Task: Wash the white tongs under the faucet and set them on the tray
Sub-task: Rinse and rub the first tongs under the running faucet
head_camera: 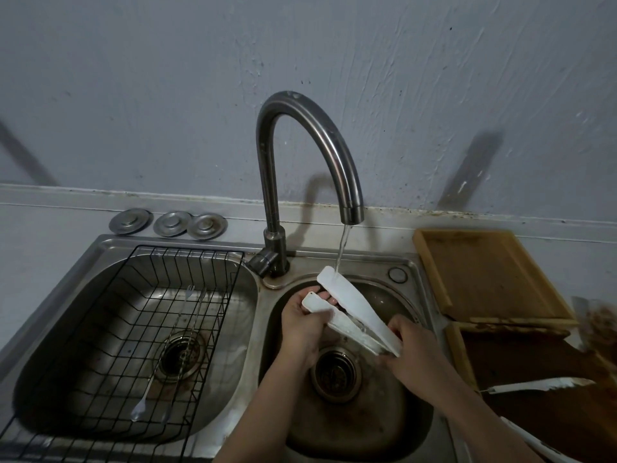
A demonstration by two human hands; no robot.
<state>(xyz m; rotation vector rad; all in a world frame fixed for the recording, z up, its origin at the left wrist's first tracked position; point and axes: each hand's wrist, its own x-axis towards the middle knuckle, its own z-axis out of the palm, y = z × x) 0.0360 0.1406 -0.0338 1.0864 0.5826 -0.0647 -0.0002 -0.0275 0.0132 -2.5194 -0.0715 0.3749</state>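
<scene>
- White tongs point(354, 309) lie slantwise over the right basin of the sink point(414, 272) in the head view, their two arms spread apart at the upper-left end and joined at the lower-right end.
- A thin stream of water point(342, 248) falls from the spout of the curved steel faucet point(320, 135) and lands on the tip of the upper arm.
- The left hand point(302, 324) grasps the lower arm of the tongs near its free end, fingers curled round it and fingertips showing between the two arms.
- The right hand point(412, 355) grips the joined end of the tongs, thumb on top.
- Below the hands sits the round drain point(335, 372) of the right basin.
- In the left basin a black wire rack point(160, 329) rests tilted, with long thin metal utensils point(147, 396) lying in it; what they are exactly is hard to tell.
- Three round metal stoppers point(168, 223) sit in a row on the bench point(50, 228) behind the left basin, the two right ones touching.
- To the right of the sink stands a wooden tray point(430, 262), bare inside, close against the wall point(167, 78).
- Nearer the camera a second, darker wooden tray point(459, 352) holds a white utensil point(537, 385) with a brown-stained end.
- Another white object point(541, 442) shows at the lower right edge, mostly cut off by the frame.
- A blurred object at the far right edge cannot be made out.
</scene>
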